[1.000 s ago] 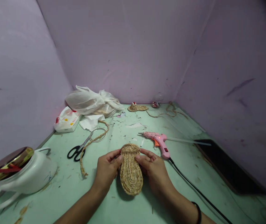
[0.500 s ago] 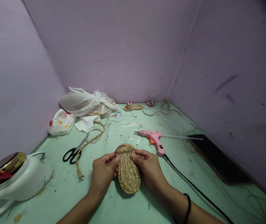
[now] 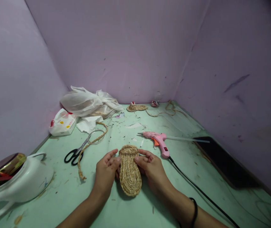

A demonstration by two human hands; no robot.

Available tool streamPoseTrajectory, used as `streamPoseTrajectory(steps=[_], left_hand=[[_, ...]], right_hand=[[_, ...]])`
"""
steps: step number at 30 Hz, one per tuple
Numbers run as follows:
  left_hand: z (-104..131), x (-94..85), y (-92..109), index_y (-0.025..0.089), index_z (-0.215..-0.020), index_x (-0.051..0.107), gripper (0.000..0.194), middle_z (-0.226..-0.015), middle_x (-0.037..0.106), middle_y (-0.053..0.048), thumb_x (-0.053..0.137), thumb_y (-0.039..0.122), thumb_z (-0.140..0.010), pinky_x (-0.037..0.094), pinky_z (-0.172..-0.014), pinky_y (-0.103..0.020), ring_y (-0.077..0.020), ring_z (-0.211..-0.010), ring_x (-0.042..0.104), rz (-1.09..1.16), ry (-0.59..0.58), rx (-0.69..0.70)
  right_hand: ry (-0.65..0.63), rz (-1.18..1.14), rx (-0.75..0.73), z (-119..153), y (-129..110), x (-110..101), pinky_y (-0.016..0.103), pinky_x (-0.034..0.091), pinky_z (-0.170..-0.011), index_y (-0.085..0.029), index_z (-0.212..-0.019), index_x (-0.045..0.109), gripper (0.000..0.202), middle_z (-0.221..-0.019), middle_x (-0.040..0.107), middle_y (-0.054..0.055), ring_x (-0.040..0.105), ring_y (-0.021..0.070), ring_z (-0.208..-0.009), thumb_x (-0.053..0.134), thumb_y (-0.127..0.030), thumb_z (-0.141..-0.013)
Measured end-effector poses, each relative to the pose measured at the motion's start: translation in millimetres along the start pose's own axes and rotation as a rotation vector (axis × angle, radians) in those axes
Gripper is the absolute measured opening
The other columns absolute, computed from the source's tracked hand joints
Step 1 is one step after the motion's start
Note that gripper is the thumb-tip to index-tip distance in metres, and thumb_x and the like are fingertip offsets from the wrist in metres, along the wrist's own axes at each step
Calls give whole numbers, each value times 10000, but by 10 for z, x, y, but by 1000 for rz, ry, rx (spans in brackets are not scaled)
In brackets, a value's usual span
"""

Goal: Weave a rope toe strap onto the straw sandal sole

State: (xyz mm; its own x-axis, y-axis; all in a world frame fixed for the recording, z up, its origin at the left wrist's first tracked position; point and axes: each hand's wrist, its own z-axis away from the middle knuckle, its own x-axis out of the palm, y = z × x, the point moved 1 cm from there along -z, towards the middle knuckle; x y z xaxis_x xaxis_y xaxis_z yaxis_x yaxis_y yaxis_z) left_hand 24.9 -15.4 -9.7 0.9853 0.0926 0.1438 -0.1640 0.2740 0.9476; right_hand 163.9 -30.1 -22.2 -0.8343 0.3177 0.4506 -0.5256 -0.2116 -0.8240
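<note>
A woven straw sole (image 3: pixel 130 172), shaped like a small slipper, is held by its two side edges just above the green table, near the front middle. My left hand (image 3: pixel 107 169) pinches its left edge between thumb and fingers, with the index finger lifted off. On the right edge, the thumb of my right hand (image 3: pixel 152 169) rests on top and the other fingers lie beside and under it. Beyond my right hand lies a pink glue gun (image 3: pixel 160 141) with a clear glue stick in its back. Black-handled scissors (image 3: pixel 74 155) and a braided cord (image 3: pixel 80 164) lie to the left.
A white pot-like container (image 3: pixel 33 179) stands at the left front. White plastic bags (image 3: pixel 87 103) and a small box (image 3: pixel 64 123) are at the back left. Another straw sole (image 3: pixel 136 108) and a small jar (image 3: pixel 155 103) sit at the back. A black phone-like slab (image 3: pixel 225 164) lies right.
The straw sole has turned slightly and now points more straight toward me. My left index finger has lifted away from its edge. The view has shifted a little.
</note>
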Motion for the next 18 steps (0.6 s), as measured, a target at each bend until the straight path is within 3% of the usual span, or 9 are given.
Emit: streamPoseTrajectory(steps=[9, 15, 18], left_hand=[[-37, -24, -12, 82, -900, 574, 358, -398, 503, 62, 628, 322, -639, 318, -352, -160, -60, -335, 408, -24, -45, -16], [-40, -25, -27, 119, -723, 553, 263, -362, 499, 59, 658, 335, -617, 290, -321, -149, -51, -297, 391, -73, -72, -11], [2, -13, -14, 131, -693, 539, 256, -364, 509, 53, 657, 344, -617, 292, -311, -152, -52, -287, 392, -62, -51, -3]], right_hand=[[8, 24, 22, 28, -31, 27, 266, 426, -561, -106, -878, 583, 434, -562, 620, -5, 571, 134, -531, 782, -228, -512], [-15, 155, 31, 25, -61, 26, 270, 420, -533, -114, -933, 565, 463, -606, 606, 3, 581, 166, -576, 753, -252, -533], [38, 225, -48, 29, -59, 18, 305, 458, -620, -134, -1048, 501, 607, -829, 627, 63, 606, 196, -696, 755, -249, -509]])
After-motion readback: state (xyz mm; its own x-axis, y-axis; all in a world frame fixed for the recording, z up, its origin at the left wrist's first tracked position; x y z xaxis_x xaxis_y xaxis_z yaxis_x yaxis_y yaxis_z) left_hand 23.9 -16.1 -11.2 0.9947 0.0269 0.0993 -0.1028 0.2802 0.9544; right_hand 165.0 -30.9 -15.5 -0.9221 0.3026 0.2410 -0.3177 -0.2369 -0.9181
